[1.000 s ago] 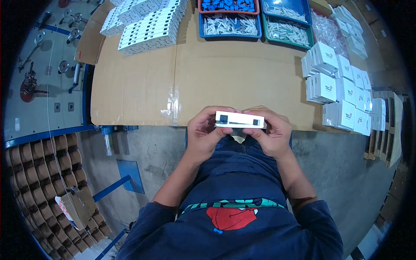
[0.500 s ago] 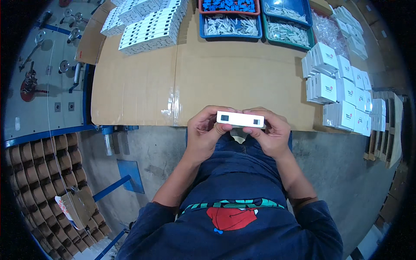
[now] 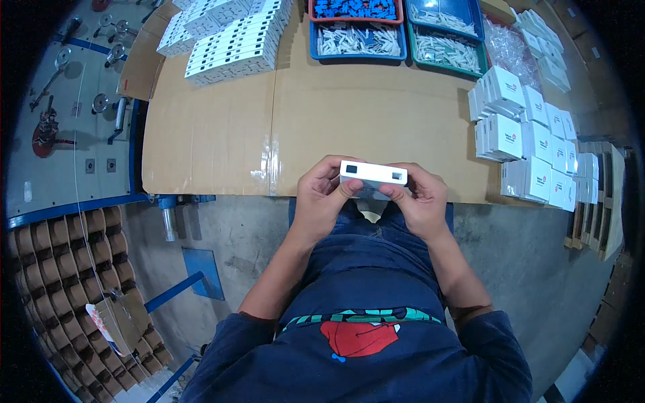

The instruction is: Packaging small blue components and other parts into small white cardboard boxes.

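Between my two hands, over the near edge of the cardboard-covered table, is a flat white plastic case (image 3: pixel 373 172) with a dark square opening near each end of its narrow side. My left hand (image 3: pixel 321 198) grips its left end, thumb on the near face and fingers behind. The right end is pinched by my right hand (image 3: pixel 423 201) in the same way. The case is tilted so part of its greyish near face shows below the white edge. The fingers behind it are partly hidden.
Stacked white cases (image 3: pixel 235 50) stand at the back left. At the back are a blue tray of white plastic parts (image 3: pixel 359 43), a red tray of blue parts (image 3: pixel 355 9) and a green tray of white parts (image 3: pixel 447 54). Printed white cases (image 3: pixel 537 141) stand in rows at the right.
Both hands have raised the case slightly away from my body and tipped it, so more of its near face shows. My thumbs have moved up onto that face.
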Demonstrator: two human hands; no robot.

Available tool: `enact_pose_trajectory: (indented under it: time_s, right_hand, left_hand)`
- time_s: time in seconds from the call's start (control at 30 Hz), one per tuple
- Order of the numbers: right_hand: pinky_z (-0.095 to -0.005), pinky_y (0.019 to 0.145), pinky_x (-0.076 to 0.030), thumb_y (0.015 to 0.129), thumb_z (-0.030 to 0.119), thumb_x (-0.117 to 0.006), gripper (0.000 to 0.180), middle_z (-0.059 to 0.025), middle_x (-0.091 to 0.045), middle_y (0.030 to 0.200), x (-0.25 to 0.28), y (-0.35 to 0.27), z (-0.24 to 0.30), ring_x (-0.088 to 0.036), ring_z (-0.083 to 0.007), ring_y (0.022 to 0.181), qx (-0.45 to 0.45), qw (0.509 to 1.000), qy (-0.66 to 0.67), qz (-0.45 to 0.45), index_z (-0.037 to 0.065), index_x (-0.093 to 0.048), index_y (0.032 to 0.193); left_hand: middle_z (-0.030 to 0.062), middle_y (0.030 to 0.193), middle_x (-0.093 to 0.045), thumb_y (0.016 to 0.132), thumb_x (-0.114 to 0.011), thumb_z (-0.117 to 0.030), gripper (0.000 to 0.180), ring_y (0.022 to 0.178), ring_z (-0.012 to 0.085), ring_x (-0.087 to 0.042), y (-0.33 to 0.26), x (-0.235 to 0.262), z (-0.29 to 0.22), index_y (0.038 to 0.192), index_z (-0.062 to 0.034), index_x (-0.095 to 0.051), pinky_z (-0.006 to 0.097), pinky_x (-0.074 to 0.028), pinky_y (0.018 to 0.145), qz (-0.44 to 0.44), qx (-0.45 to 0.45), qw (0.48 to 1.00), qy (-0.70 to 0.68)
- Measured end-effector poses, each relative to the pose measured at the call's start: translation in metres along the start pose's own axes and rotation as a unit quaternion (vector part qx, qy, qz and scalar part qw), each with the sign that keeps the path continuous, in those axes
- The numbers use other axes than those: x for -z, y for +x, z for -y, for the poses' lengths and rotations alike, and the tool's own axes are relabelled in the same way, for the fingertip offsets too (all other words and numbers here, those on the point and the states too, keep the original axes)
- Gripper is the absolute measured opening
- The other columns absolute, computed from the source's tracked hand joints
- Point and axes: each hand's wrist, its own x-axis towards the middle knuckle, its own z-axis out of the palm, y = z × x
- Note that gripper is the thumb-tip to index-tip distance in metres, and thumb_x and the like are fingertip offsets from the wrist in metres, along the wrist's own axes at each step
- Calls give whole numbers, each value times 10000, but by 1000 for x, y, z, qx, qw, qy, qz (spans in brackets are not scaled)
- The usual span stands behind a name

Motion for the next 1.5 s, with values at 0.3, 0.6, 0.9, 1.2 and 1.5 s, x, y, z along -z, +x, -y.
enact_pose_trajectory:
  time_s: [0.3, 0.6, 0.9, 1.2, 1.5]
  right_hand:
    - [-275, 838, -585, 941, 97, -765, 409, -101, -729, 1109, -3, 12, -15, -708, -147, 968, -118, 988, 72, -67, -32, -607, 1295]
    - [-311, 893, -593, 952, 39, -724, 458, -144, -703, 1222, 3, 15, -34, -686, -194, 1109, -280, 941, 192, 1, -42, -537, 1362]
    - [-329, 921, -552, 960, 140, -742, 449, -118, -674, 1235, -7, 9, -45, -666, -180, 1107, -36, 991, -107, -66, 7, -559, 1348]
    - [-326, 905, -563, 1023, 169, -663, 308, -108, -725, 1183, -3, 3, -51, -691, -156, 1033, -162, 982, 88, -50, -27, -627, 1257]
    - [-301, 872, -538, 1019, 213, -672, 286, -70, -744, 1065, -5, 11, -41, -679, -132, 997, -174, 983, -9, -58, -33, -686, 1165]
  left_hand:
    - [93, 1225, -665, 1055, -611, -193, 365, 1133, 173, -648, 16, -2, 6, 1358, 7, -575, 330, -535, 962, -72, 95, 990, -73]
    - [102, 1268, -648, 1067, -578, -188, 391, 1164, 199, -655, 23, 10, 15, 1408, -7, -522, 354, -561, 956, -80, 112, 985, -104]
    - [140, 1535, -494, 1050, -590, -417, 644, 1414, 244, -477, 13, -7, 19, 1545, -55, -393, 308, -486, 1005, 95, 60, 979, -171]
    - [161, 1291, -670, 1092, -525, -298, 417, 1064, 204, -687, 22, 53, 26, 1380, 3, -551, 329, -544, 923, -108, 32, 993, 39]
    - [86, 1154, -719, 1064, -582, -172, 247, 961, 135, -656, 45, 209, 28, 1245, -18, -649, 267, -529, 845, -315, -107, 917, 222]
